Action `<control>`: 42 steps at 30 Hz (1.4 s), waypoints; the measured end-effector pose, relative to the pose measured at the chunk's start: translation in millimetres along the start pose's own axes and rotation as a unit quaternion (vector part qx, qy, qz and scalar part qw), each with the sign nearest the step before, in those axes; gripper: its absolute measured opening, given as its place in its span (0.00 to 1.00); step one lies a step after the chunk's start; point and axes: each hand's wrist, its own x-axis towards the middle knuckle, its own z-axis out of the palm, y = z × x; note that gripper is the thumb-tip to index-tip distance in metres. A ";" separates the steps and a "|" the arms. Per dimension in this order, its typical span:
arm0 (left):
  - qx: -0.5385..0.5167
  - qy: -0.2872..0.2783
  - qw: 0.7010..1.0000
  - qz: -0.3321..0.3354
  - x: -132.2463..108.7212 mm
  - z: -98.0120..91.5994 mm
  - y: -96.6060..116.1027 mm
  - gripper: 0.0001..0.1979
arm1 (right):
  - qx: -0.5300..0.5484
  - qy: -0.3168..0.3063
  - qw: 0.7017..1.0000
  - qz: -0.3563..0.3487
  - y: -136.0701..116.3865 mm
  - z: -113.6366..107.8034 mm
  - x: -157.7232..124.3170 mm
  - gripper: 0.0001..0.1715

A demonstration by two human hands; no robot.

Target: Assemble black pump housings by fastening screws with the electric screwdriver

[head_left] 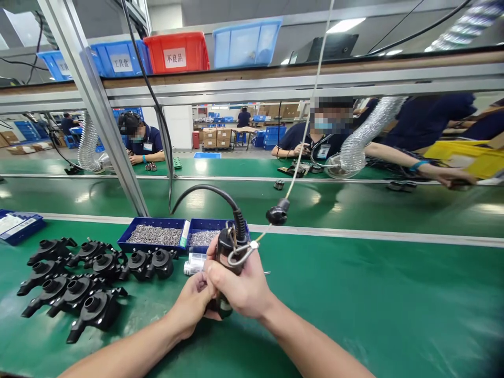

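An electric screwdriver (229, 247) with a black body stands roughly upright in front of me, its thick cable arching from the top and a metal hanging loop tied to a cord. My right hand (248, 283) is wrapped around its body. Close against its lower left side, my left hand (199, 302) has its fingers pinched together; whatever they hold is hidden. The tool's lower tip cannot be seen either. Several black plastic housings (96, 311) lie in rows to the left of my hands. Just behind the hands is a clear and white small container (192, 265).
A blue tray of long screws (153, 234) and another of small metal parts (205, 239) sit behind the hands. A metal post (98, 110) rises at left. The hanging cord has a black ball (277, 212). Co-workers sit across the green bench (354, 310).
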 end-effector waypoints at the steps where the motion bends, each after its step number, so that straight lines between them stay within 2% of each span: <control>1: 0.004 -0.004 1.000 0.003 0.1 0.8 -1.5 0.20 | 0.001 0.003 1.000 0.002 -3.0 -2.1 0.8 0.10; 3: 0.004 -0.012 1.000 -0.003 -0.4 3.7 -4.4 0.19 | -0.012 0.027 0.999 -0.025 -10.4 -7.7 2.6 0.10; 5: -0.006 -0.019 1.000 -0.020 -1.9 7.4 -6.5 0.20 | -0.038 0.071 0.993 -0.081 -15.9 -13.5 4.8 0.08; 8: -0.020 -0.030 0.999 -0.031 -4.4 11.9 -7.7 0.21 | -0.057 0.110 0.984 -0.126 -14.5 -19.5 9.7 0.06; 14: -0.031 -0.023 0.999 -0.038 -5.0 13.3 -7.4 0.21 | -0.048 0.102 0.987 -0.119 1.5 -19.9 18.4 0.07; 20: -0.028 -0.026 0.998 -0.040 -3.9 12.3 -9.0 0.20 | -0.056 0.093 0.986 -0.122 4.6 -21.7 21.5 0.07; 22: -0.022 -0.023 0.999 -0.042 -3.6 11.8 -9.7 0.20 | -0.037 0.048 0.993 -0.102 4.7 -25.2 22.8 0.10; 25: -0.018 -0.021 0.999 -0.038 -3.0 11.2 -10.1 0.20 | 0.019 -0.108 0.993 -0.040 4.7 -28.5 23.9 0.16; 26: -0.017 -0.022 0.999 -0.037 -2.7 11.1 -10.0 0.20 | 0.023 -0.136 0.990 -0.024 4.8 -27.6 23.7 0.16; 27: -0.016 -0.024 0.999 -0.036 -2.5 11.1 -9.8 0.20 | 0.015 -0.131 0.991 -0.017 5.0 -25.4 23.3 0.15; 30: -0.015 -0.031 0.999 -0.032 -2.3 11.4 -8.8 0.19 | -0.030 0.003 0.999 -0.035 7.0 -13.7 21.2 0.10; 32: -0.016 -0.032 0.999 -0.030 -2.2 11.8 -8.5 0.20 | -0.033 0.058 0.997 -0.048 8.8 -6.5 20.2 0.10; 39: -0.016 -0.027 0.999 -0.033 -1.7 11.1 -11.2 0.21 | -0.010 0.030 0.999 -0.023 11.0 -5.8 21.9 0.14; 42: -0.014 -0.025 0.999 -0.034 -1.7 10.7 -12.2 0.21 | -0.008 0.051 0.999 -0.004 10.7 -6.5 23.1 0.14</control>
